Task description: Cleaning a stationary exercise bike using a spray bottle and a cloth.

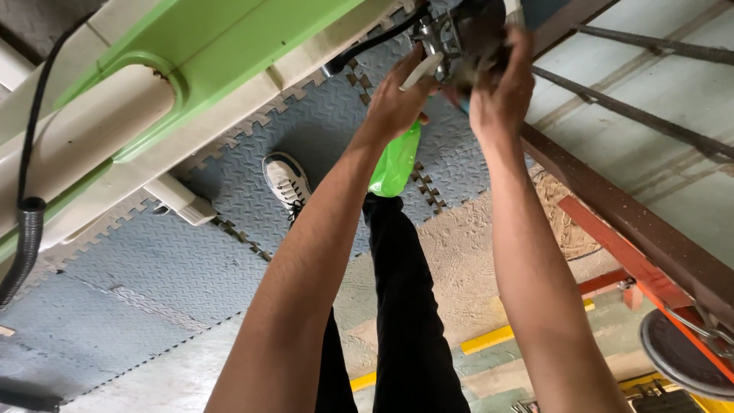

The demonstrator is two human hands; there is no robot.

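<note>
At the top of the frame, above the foam floor, we find both arms stretched up to a dark, greasy metal assembly [466, 34] with a bright, chromed fitting on its left face. The part looks grimy and mottled, grey-black, with small shiny bolts or lugs showing at its left edge; its outline is partly hidden by the fingers, and its upper part runs out of view.

Left hand [397, 95]: fingers curled shut around a bright green plastic bottle [395, 164], which hangs below the palm with its body pointing down toward the floor. A white nozzle or handle piece [422, 70] rises from the fist and touches the left side of the assembly.

Right hand [501, 84]: fingers wrapped over the right and front of the dark assembly, clamped on it, thumb side toward the other hand. The two hands sit just beside each other.

Around them: a black cable [371, 46] runs in from the left to the assembly. A cream and green moulded plastic casing [191, 53] fills the upper left. Below lie grey interlocking foam floor mats [176, 268], a white sneaker [287, 180] and a black trouser leg [405, 306]. A brown-red steel beam [634, 226] crosses on the right.
</note>
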